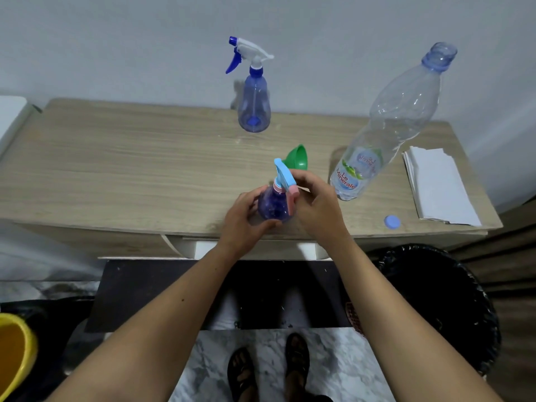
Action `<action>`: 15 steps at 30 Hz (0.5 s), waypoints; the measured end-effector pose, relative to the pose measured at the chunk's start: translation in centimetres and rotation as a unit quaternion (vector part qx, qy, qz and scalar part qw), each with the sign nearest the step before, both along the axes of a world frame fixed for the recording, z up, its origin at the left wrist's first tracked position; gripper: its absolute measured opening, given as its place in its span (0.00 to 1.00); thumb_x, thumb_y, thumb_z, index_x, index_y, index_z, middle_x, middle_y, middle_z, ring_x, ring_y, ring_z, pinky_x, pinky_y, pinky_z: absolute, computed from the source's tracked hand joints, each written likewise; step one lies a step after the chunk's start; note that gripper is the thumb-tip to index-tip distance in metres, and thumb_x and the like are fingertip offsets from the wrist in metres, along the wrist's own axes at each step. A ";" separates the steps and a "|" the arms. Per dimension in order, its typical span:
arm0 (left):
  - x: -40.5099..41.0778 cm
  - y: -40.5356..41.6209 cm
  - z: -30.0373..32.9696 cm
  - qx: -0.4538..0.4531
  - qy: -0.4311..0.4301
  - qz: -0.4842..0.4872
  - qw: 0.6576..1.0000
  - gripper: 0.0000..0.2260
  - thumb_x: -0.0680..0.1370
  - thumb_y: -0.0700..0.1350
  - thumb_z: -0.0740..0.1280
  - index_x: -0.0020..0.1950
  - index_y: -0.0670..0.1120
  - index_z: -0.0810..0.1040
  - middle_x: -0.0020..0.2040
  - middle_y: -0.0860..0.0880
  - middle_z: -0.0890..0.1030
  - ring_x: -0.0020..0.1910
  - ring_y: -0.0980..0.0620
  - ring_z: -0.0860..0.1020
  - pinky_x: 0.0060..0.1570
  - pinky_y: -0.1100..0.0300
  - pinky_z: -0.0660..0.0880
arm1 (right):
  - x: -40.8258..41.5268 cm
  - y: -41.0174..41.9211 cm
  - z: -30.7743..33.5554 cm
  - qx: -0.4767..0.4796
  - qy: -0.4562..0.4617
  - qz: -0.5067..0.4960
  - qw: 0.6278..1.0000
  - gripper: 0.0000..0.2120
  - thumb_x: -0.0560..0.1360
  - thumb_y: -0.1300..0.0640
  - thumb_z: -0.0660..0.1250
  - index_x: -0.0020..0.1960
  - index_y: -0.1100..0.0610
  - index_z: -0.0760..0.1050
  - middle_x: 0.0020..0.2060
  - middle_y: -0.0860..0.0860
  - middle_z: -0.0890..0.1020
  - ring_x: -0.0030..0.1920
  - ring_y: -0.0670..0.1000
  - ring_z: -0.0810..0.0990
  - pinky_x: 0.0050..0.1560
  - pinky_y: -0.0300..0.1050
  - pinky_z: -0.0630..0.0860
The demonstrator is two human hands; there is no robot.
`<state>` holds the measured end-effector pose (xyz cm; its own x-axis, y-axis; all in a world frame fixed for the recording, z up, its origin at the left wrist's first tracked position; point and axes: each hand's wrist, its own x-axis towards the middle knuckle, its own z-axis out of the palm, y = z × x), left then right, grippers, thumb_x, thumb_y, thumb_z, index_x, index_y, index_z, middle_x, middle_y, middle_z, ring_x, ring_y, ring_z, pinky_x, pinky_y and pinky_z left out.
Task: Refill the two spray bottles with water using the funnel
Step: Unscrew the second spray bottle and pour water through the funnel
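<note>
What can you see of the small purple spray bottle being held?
The small round purple translucent plastic spray bottle stands upright near the front edge of the light wooden table. It has a light blue trigger head and a pink collar and trigger, still mounted. The left hand cups its body; the right hand grips the head with curled fingers. Its fill level cannot be told. A green plastic funnel lies just behind.

1. You face a plain pale grey wall.
2. Against it stands a light wood-grain table.
3. Under you lies a marbled white floor, with a dark mat beneath the table.
4. A yellow bucket sits at your lower left.
</note>
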<state>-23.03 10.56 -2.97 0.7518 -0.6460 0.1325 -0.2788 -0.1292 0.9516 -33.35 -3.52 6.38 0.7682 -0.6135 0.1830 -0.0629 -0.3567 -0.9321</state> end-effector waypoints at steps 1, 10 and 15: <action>0.0 0.0 -0.1 0.001 0.000 -0.001 1.000 0.37 0.68 0.43 0.85 0.75 0.45 0.76 0.68 0.48 0.79 0.67 0.51 0.80 0.68 0.51 0.78 | -0.1 -0.2 0.1 0.010 -0.003 0.006 1.000 0.14 0.78 0.66 0.71 0.63 0.61 0.81 0.56 0.54 0.87 0.58 0.53 0.86 0.61 0.56 0.83; 0.1 0.0 -0.2 0.007 0.002 0.002 1.000 0.36 0.68 0.47 0.85 0.74 0.49 0.76 0.67 0.50 0.79 0.66 0.51 0.80 0.67 0.49 0.79 | 0.2 0.4 0.6 0.019 0.008 0.000 1.000 0.16 0.76 0.55 0.71 0.62 0.58 0.81 0.55 0.50 0.86 0.56 0.49 0.86 0.61 0.52 0.83; 0.0 0.0 -0.2 0.005 0.007 0.003 1.000 0.36 0.67 0.46 0.85 0.74 0.48 0.76 0.67 0.49 0.80 0.66 0.48 0.80 0.67 0.45 0.79 | 0.6 0.4 0.3 0.009 0.004 0.000 1.000 0.16 0.73 0.61 0.77 0.60 0.58 0.81 0.56 0.51 0.83 0.55 0.50 0.85 0.58 0.58 0.84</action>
